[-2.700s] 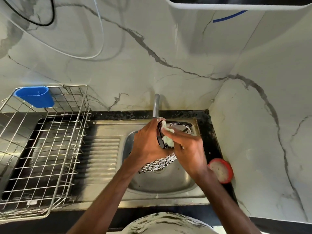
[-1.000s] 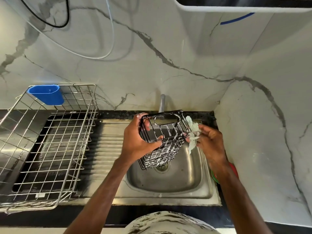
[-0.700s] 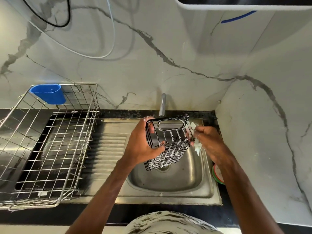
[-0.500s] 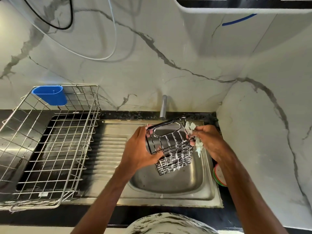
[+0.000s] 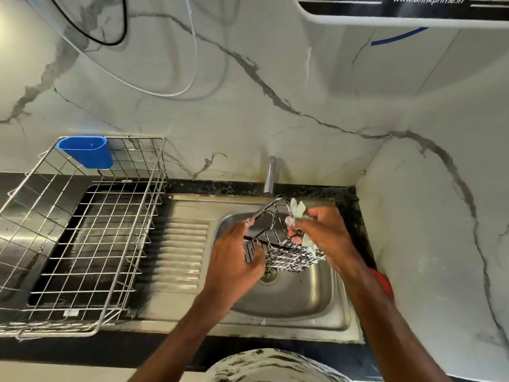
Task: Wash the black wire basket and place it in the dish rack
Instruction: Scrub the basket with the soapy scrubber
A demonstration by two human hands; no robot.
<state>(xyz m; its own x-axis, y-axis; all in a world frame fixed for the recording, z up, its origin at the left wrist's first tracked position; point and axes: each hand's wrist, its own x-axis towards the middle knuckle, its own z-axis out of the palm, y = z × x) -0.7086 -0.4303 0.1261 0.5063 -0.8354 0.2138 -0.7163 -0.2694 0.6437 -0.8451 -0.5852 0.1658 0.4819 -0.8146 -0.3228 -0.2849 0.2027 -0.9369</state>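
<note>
**Head view: soapy basket held over the sink**

The left hand (image 5: 234,260) has its fingers (image 5: 254,261) curled round the left end of the one black wire basket (image 5: 286,257). The right hand (image 5: 325,238) pinches one pale soapy cloth (image 5: 297,209) at the basket's far right rim. The basket hangs tipped above the sink (image 5: 275,325), its long axis roughly left to right. The one dish rack (image 5: 102,315) stands on the worktop (image 5: 137,354) to the left, nearer the left hand. One tap (image 5: 270,175) rises beyond.

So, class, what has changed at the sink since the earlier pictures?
The left hand tipped the black wire basket flatter over the sink; the right hand's cloth went from inside it to its right edge. Both grips, dish rack and blue cup unchanged.
</note>
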